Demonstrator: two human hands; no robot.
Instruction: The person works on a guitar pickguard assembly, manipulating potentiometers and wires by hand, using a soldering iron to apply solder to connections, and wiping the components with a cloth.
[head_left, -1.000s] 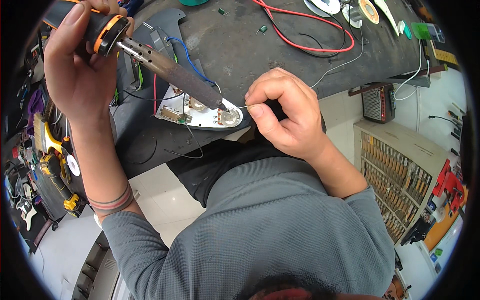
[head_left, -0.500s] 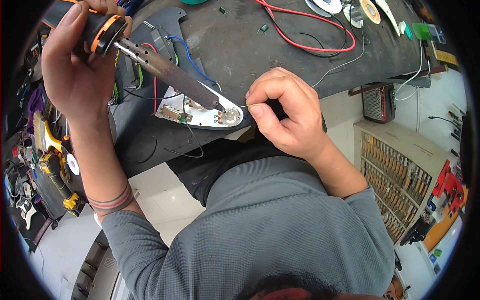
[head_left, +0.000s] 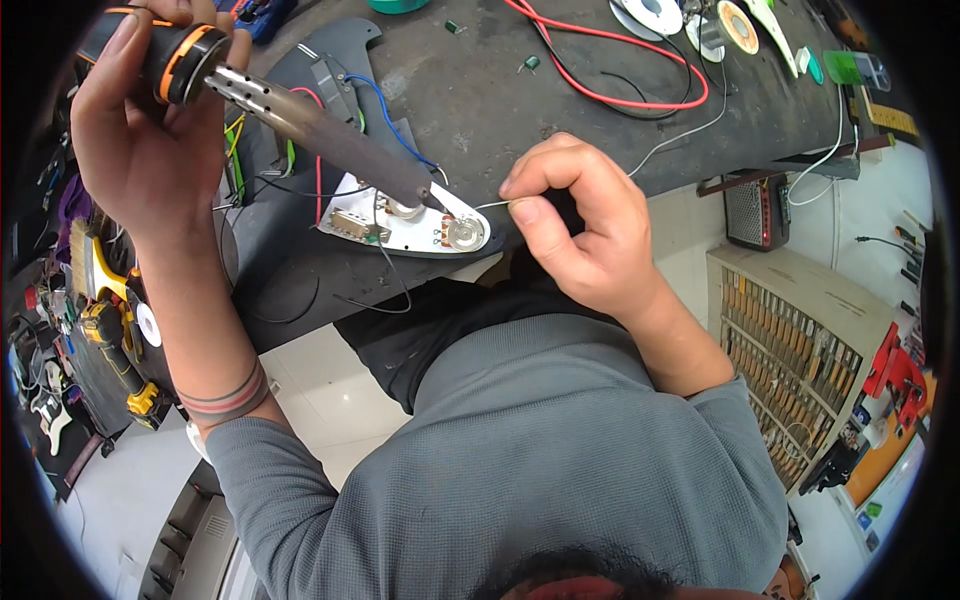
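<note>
My left hand (head_left: 145, 170) is closed around the handle of a large soldering iron (head_left: 335, 142). The iron slants down to the right, its tip just over a round metal potentiometer (head_left: 466, 234); whether they touch I cannot tell. That potentiometer sits at the right end of a white guitar control plate (head_left: 412, 242), which also carries a second potentiometer (head_left: 405, 210), partly behind the iron, and a switch (head_left: 352, 228). Between thumb and forefinger my right hand (head_left: 595, 225) pinches thin solder wire (head_left: 490, 205), whose free end points at the plate near the iron's tip.
Behind the plate lies a dark guitar-shaped panel (head_left: 290, 75) with blue (head_left: 382, 108) and red wires. Red and black cables (head_left: 640, 103), small green capacitors (head_left: 529, 64) and a solder spool (head_left: 738, 27) are farther back. A yellow drill (head_left: 115, 350) lies left.
The iron and my left hand have shifted slightly left, its tip moving up across the potentiometer. My right hand has drawn the solder a little to the right.
</note>
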